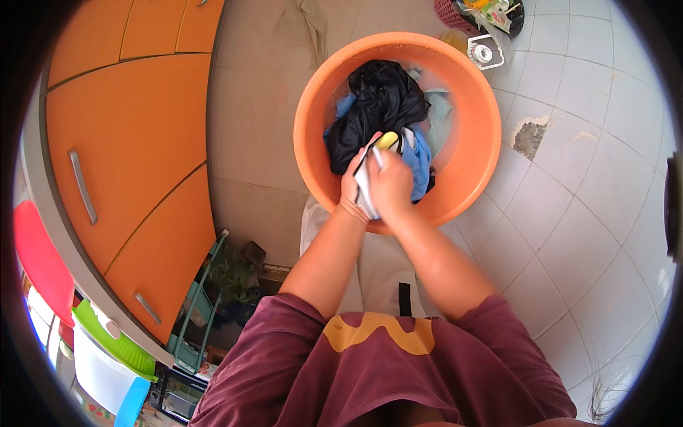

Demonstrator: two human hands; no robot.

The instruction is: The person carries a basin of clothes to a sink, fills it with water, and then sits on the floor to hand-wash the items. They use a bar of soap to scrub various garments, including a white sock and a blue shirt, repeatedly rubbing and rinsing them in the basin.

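In the head view both my hands are low inside a large orange basin (307, 135) full of wet laundry. My left hand (351, 183) is closed around a white garment with dark trim (363, 186). Close against it, my right hand (393, 183), a little blurred, is curled in a fist on the same garment. Just beyond my right fingers shows a smooth yellow oval thing (388, 140), its kind unclear. A shiny black garment (380, 99) lies heaped beyond my hands. Blue cloth (417, 158) is to the right, and pale green cloth (440, 114) lies against the far right wall.
Orange cabinets (128, 121) line the left side. A jug with a white cap (482, 53) and a pink basket (455, 16) stand past the basin's far right. A green rack (201, 306) with a plant (235, 274) is at lower left. One floor tile has a broken patch (530, 136).
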